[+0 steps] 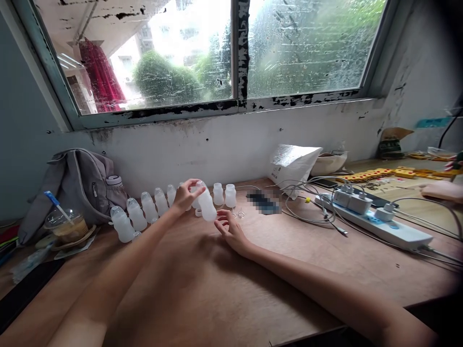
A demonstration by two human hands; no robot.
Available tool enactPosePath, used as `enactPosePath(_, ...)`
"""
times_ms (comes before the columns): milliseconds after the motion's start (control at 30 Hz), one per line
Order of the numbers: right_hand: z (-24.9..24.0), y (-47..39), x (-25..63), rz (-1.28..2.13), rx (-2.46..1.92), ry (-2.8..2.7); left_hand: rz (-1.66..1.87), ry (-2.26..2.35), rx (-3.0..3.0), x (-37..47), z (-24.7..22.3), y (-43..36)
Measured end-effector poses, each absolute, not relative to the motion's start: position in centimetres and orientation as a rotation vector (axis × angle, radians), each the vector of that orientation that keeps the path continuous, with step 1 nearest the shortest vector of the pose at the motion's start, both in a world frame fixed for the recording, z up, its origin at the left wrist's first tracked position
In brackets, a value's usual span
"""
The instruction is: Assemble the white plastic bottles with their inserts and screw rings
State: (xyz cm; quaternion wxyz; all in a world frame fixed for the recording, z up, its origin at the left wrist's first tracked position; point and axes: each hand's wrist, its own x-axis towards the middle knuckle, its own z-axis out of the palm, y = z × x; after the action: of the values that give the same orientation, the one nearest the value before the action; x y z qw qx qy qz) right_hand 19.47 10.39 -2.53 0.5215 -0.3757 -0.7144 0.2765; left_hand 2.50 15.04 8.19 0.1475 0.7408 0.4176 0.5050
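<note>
My left hand point(185, 196) is closed around the top of a frosted white baby bottle point(207, 206), which tilts in front of me above the table. My right hand point(233, 233) is beside the bottle's lower end, fingers apart and slightly curled; whether a fingertip touches it I cannot tell. To the left runs a row of similar capped bottles point(123, 225), partly hidden by my left arm. Just behind the held bottle stand two bottles without domed tops, one point(218, 195) left of the other point(230, 196). Small clear rings point(240, 215) lie near my right fingertips.
A lidded drink cup point(68, 226) with a straw and a grey backpack point(81, 180) stand left. On the right are a white power strip point(379, 225), tangled cables point(307, 214) and a white bag point(292, 166). Another person's hand point(443, 190) shows at the far right.
</note>
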Motion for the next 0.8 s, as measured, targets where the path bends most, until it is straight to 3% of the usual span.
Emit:
enactPosePath(233, -2.7, 10.6, 19.6, 0.593, -0.940, -1.728, 1.078, 1.688, 2.484, 4.5, 9.7, 21.8)
enactPosePath(800, -2.6, 11.5, 20.7, 0.421, -0.938, -1.745, 0.846, 2.076, 2.428, 6.5, 5.7, 26.0)
